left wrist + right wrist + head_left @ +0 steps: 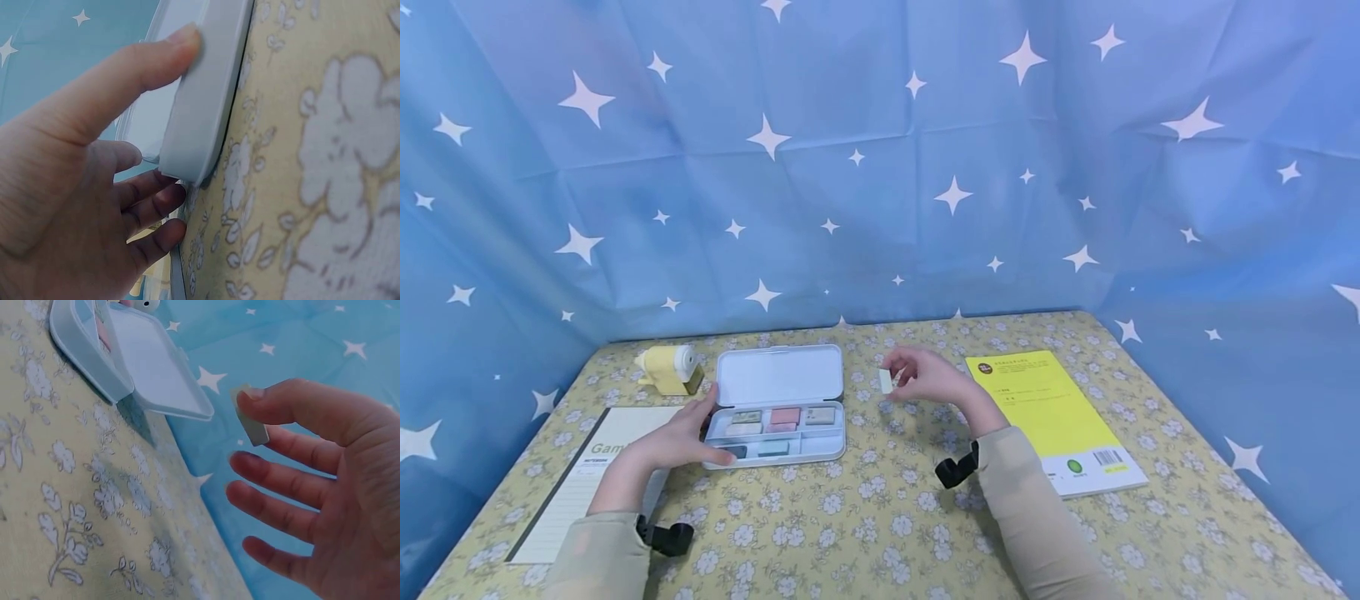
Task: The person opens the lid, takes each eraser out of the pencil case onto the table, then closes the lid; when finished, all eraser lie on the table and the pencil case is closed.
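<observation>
Above the table (880,533), right of the open case (778,408), right hand (928,379) pinches an eraser (886,381) w/ thumb & forefinger; left hand (673,442) grips case's edge. Light pinch; eraser could slip, bounce off.

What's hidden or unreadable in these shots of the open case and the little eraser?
- Case contents: left wrist view shows only its outer wall; head view too small for labels.
- Eraser print: too small in head view, thumb covers it in right wrist view.
- Notebook title: left hand covers part.
- Yellow book text: too small.
</observation>
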The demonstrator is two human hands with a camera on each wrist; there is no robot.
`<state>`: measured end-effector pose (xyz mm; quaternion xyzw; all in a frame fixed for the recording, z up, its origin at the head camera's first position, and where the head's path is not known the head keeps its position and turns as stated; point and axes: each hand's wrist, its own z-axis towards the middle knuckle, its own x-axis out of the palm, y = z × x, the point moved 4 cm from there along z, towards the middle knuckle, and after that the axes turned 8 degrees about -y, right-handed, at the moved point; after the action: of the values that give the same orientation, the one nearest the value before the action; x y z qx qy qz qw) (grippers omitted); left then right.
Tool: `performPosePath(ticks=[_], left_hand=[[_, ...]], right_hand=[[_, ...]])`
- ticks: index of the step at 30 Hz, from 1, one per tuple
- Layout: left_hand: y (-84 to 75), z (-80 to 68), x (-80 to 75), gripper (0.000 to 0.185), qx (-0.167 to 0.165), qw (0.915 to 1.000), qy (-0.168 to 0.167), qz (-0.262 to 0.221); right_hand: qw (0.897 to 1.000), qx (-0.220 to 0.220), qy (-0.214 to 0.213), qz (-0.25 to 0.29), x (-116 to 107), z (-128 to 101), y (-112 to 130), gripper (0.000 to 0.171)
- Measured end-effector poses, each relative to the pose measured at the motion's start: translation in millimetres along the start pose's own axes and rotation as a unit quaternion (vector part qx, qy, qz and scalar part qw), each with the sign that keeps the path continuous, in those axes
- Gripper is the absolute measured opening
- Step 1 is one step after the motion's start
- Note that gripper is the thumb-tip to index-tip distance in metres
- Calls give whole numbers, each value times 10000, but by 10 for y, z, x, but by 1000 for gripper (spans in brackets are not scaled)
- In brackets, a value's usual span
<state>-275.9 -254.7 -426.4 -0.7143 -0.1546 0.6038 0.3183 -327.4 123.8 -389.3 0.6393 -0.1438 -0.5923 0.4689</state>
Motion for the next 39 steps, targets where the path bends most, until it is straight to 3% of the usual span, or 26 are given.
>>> performPosePath(ticks=[22, 39], left_hand=[[11, 1, -7, 126, 45, 10000, -39, -4], [-27, -9, -14, 125, 99, 9999, -22, -67]], right_hand=[[9957, 29, 34, -922, 193, 54, -229, 39], [9934, 177, 95, -1132, 308, 53, -289, 40]])
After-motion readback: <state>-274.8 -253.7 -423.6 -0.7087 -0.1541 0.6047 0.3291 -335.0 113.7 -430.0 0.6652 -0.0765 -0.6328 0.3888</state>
